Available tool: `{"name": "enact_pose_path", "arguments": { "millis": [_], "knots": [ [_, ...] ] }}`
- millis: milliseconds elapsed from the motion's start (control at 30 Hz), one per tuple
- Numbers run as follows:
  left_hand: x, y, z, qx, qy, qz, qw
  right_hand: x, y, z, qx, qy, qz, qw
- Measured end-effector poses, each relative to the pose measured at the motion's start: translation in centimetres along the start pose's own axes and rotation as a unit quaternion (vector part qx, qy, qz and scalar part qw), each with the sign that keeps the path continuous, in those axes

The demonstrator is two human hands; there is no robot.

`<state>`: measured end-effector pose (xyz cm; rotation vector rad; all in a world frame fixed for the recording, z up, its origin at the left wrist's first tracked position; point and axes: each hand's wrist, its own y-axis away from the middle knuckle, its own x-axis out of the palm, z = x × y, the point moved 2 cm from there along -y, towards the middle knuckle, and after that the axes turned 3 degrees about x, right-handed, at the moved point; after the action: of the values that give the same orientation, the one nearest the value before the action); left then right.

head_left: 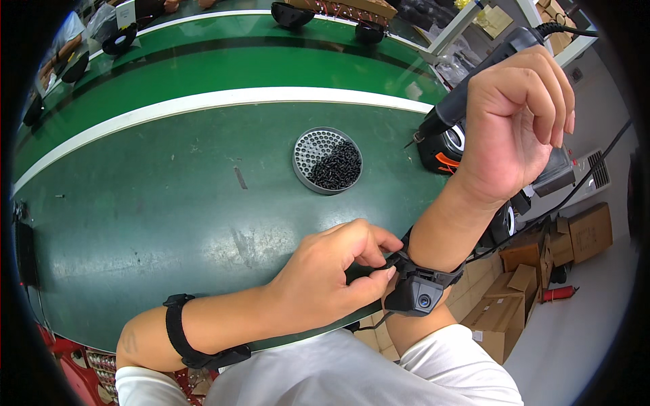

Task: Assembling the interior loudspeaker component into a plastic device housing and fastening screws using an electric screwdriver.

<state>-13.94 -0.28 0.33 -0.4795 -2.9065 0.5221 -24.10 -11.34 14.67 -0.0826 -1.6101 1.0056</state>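
My left hand (332, 264) reaches across to my right forearm. Its thumb and fingertips pinch the black strap (399, 257) that goes round that forearm and bears a small black camera (416, 296). My right hand (521, 115) is raised at the upper right, palm partly showing and fingers loosely curled, with nothing seen in it. Behind it slants a black electric screwdriver (460, 95), bit toward the lower left; the hand overlaps it in view and does not appear to grip it. A round grey dish (301, 145) with a pitted bottom holds many small black screws (338, 167).
The green worktable (169, 183) borders a green conveyor (223, 57) along a white rail. Black housings (292, 15) stand along the far side, where other people's hands show. A black device with orange (443, 159) sits by the screwdriver. Cardboard boxes (497, 318) lie at the right.
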Motion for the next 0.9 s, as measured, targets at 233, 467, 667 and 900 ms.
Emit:
{"name": "enact_pose_path", "arguments": {
  "millis": [233, 467, 667, 900],
  "knots": [
    [0.1, -0.1, 0.0, 0.071, -0.057, -0.008, 0.996, -0.4, -0.1, -0.3, -0.002, 0.038, 0.004, 0.999],
    [0.4, 0.3, -0.3, 0.013, -0.037, -0.042, 0.998, -0.6, -0.4, -0.2, 0.007, 0.065, -0.004, 0.998],
    [0.4, 0.5, 0.2, -0.011, -0.007, -0.059, 0.998, -0.6, -0.4, -0.2, 0.009, 0.089, -0.014, 0.996],
    [0.3, 0.3, 0.7, -0.053, 0.066, -0.062, 0.995, -0.7, -0.4, -0.4, 0.010, 0.085, -0.010, 0.996]
  ]
}}
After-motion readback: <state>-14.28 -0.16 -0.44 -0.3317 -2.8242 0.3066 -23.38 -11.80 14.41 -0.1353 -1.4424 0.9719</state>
